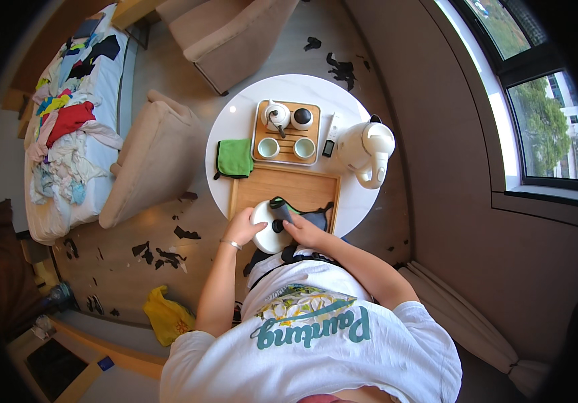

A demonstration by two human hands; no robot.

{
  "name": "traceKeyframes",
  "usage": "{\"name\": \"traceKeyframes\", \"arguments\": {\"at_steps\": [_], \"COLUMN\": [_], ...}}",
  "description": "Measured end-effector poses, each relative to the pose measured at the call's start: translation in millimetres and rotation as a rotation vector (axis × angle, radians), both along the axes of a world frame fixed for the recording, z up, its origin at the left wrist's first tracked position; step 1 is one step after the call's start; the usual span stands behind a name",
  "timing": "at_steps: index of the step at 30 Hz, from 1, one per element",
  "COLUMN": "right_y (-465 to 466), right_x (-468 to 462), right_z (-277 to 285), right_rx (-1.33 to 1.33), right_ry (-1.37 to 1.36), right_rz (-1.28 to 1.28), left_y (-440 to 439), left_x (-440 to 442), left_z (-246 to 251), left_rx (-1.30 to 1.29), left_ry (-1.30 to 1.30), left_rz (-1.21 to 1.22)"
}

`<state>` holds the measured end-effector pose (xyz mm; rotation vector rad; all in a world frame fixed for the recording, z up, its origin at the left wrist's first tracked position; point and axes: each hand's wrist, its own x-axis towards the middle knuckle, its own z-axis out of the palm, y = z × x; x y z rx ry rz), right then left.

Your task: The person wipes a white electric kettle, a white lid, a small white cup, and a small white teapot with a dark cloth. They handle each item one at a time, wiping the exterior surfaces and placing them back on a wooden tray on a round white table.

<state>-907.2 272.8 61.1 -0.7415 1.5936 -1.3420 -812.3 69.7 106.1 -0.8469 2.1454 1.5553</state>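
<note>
My left hand grips the left edge of a round white disc with a black centre piece; whether it is a lid or a kettle base I cannot tell. The disc is held above my lap, at the near edge of a wooden tray. In my right hand is a grey cloth with black edging and a bit of green showing. It is bunched against the disc beside the centre piece. More grey cloth spreads over the tray's right side, partly hidden by my hand.
The round white table bears a slatted tea tray with a teapot, a black-topped jar and two cups. Around it are a folded green cloth, a white remote control and a white electric kettle. Armchairs stand left.
</note>
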Motion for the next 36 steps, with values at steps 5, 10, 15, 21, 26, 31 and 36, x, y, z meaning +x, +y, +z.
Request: {"name": "traceKeyframes", "arguments": {"at_steps": [5,10,15,21,26,31,36], "right_y": [-24,-41,-44,-22,-3,-4,-36], "right_x": [-9,-46,-77,-73,-29,-12,-27], "right_z": [64,144,170,148,140,157,189], "right_rx": [-0.021,-0.119,-0.128,-0.209,-0.143,-0.174,-0.196], "right_ry": [0.44,0.956,1.002,0.998,1.033,1.188,1.255], "right_rz": [0.159,0.275,0.138,-0.028,-0.028,0.129,0.193], "left_y": [3,2,22,27,35,40,57], "left_x": [2,-6,-13,-14,-21,-20,-12], "left_z": [29,76,122,146,139,128,122], "left_rx": [0.288,0.244,0.368,0.368,0.363,0.481,0.8], "left_ry": [0.295,0.357,0.629,0.771,0.851,0.749,0.736], "left_rz": [0.244,0.151,0.291,0.521,0.692,0.712,0.715]}}
